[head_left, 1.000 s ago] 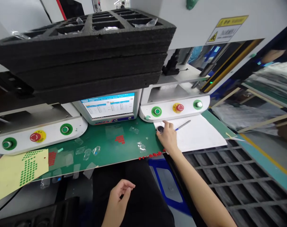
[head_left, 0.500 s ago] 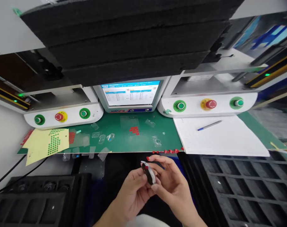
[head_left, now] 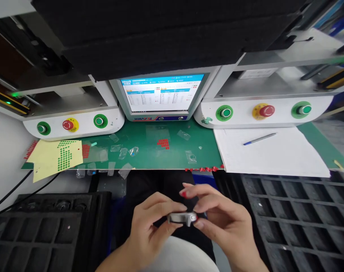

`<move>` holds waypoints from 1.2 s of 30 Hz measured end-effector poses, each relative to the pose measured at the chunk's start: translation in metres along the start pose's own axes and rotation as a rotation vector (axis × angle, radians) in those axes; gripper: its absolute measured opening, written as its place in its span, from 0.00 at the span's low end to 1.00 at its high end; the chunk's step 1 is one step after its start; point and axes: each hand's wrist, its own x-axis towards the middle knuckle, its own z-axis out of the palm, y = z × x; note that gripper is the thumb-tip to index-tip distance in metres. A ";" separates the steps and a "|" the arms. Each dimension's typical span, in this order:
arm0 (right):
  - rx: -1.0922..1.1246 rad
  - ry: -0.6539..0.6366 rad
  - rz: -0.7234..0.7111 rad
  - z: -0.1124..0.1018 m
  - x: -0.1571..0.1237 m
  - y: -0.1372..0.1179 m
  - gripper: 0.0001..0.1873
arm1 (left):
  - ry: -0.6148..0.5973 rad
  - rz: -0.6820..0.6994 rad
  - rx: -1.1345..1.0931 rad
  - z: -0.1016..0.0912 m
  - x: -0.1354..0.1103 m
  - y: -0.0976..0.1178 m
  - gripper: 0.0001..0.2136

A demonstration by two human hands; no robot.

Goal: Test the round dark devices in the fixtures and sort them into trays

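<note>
Head view: a green surface [head_left: 149,151] ran across the station in front of a white machine with a lit screen [head_left: 160,94] at centre. A control panel sat to each side, each with two green buttons and a red emergency stop [head_left: 267,110] (the left panel's stop [head_left: 67,124] sat on a yellow ring too). A stack of black foam trays [head_left: 160,34] overhung the machine from above. On the surface lay a yellow sheet of green dots [head_left: 57,158] at the left, a patch of small red stickers [head_left: 163,143] at centre, several clear film scraps [head_left: 123,153] and a row of red stickers [head_left: 204,169] along the front edge. A white paper sheet [head_left: 274,155] lay at the right with a blue pen [head_left: 259,138] on it. Black compartment trays stood below the surface, one at the left [head_left: 47,230] and one at the right [head_left: 302,219].

Both hands were below the front edge of the surface, over the lap. The left hand [head_left: 149,226] and right hand [head_left: 223,223] together pinched a small round silver part [head_left: 182,218] between thumbs and fingertips, the part lying flat between them. A red sticker [head_left: 183,194] sat on a raised right fingertip just above the part.
</note>
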 end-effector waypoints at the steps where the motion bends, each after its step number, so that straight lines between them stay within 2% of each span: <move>1: 0.064 -0.059 0.031 -0.003 0.001 0.001 0.06 | -0.040 0.023 -0.013 -0.002 0.000 -0.002 0.10; 3: 0.150 -0.128 0.096 -0.007 0.004 0.003 0.09 | -0.096 0.049 -0.028 -0.005 -0.001 -0.005 0.11; 5: 0.149 -0.113 0.118 -0.009 0.004 0.004 0.10 | -0.110 0.060 -0.017 -0.005 -0.002 -0.008 0.12; 9: 0.000 -0.050 -0.059 -0.007 0.001 0.003 0.07 | -0.102 0.117 0.030 -0.006 -0.004 -0.011 0.16; 13: -0.211 0.007 -0.207 -0.005 -0.004 0.000 0.09 | -0.102 0.179 0.128 -0.008 -0.002 -0.009 0.17; 19: -0.325 0.013 -0.248 -0.010 -0.007 0.000 0.11 | -0.122 0.251 0.205 -0.013 0.003 -0.005 0.15; 27: -0.405 0.031 -0.268 -0.011 -0.013 -0.001 0.09 | -0.161 0.266 0.196 -0.014 0.002 -0.009 0.15; 31: -0.454 -0.023 -0.274 -0.014 -0.007 -0.005 0.07 | -0.182 0.265 0.195 -0.016 0.000 -0.012 0.14; 34: -0.444 -0.146 -0.272 -0.020 0.003 -0.008 0.03 | -0.211 0.249 0.186 -0.017 0.000 -0.013 0.14; 36: -0.415 -0.234 -0.294 -0.024 0.009 -0.009 0.06 | -0.228 0.247 0.174 -0.017 0.000 -0.013 0.14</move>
